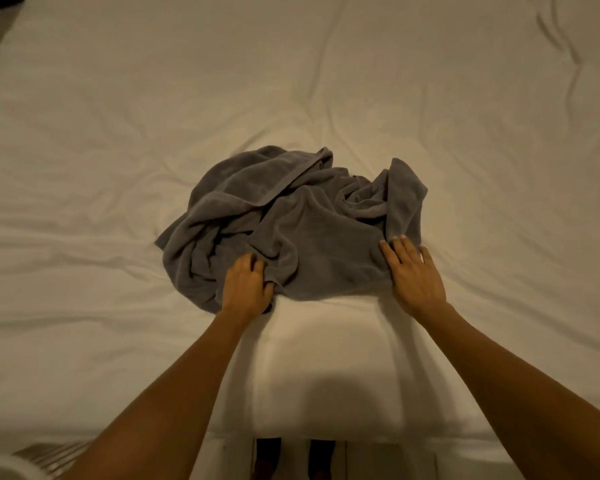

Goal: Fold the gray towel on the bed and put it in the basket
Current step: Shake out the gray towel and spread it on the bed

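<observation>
The gray towel (291,220) lies crumpled in a heap on the white bed (118,133), near the middle of the view. My left hand (246,285) is at the heap's near left edge, its fingers curled into a fold of the cloth. My right hand (413,275) rests on the near right edge with fingers spread flat over the towel's corner. At the bottom left corner a white ribbed object (32,459), possibly the basket, shows only in part.
The wrinkled white sheet stretches far around the towel on all sides. The bed's near edge (291,434) runs along the bottom, with my feet on the floor below it. A dark strip of floor shows at the top left.
</observation>
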